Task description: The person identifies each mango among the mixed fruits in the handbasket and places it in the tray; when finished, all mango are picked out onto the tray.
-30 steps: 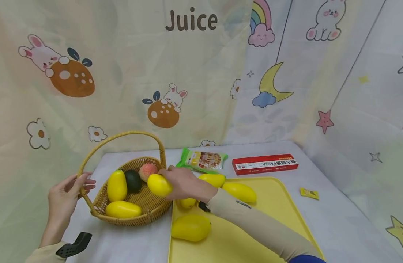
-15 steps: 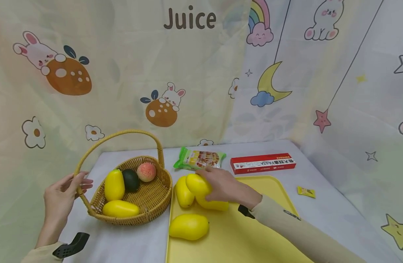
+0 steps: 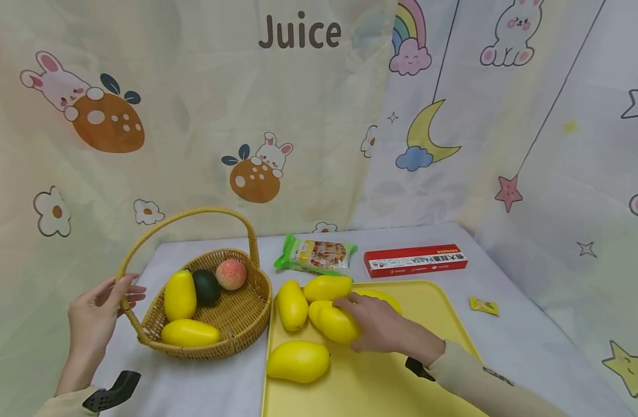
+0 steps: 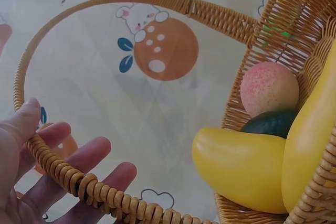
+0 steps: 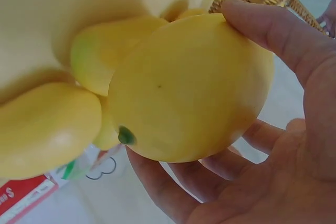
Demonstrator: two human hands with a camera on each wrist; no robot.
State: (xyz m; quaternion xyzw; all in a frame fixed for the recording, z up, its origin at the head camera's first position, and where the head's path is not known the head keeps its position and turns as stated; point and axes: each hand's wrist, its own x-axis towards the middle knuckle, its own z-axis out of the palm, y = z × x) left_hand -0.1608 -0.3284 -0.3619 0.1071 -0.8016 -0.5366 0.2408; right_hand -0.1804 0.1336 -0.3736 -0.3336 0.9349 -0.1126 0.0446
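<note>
Head view: I judge the work part-done, with two mangoes (image 3: 180, 295), the peach (image 3: 231, 274) and the dark green fruit (image 3: 206, 288) in the basket (image 3: 246, 339), nine o'clock of the yellow tray (image 3: 381, 376), while loose mangoes (image 3: 298, 361) on the tray are left. And there's the right hand (image 3: 378, 324), fingers (image 5: 160, 187) wrapped round the held mango (image 5: 189, 87), over the tray's ten o'clock, forearm slanting in from four. I've got the left hand (image 3: 95, 313) at the basket's nine o'clock, forearm angled from seven, thumb and fingers pinching the handle (image 3: 206, 209). Whether the held mango clears the tray, I can't tell.

"Juice" on backdrop (image 3: 308, 87); "PASTA" on box (image 3: 415, 261)
</note>
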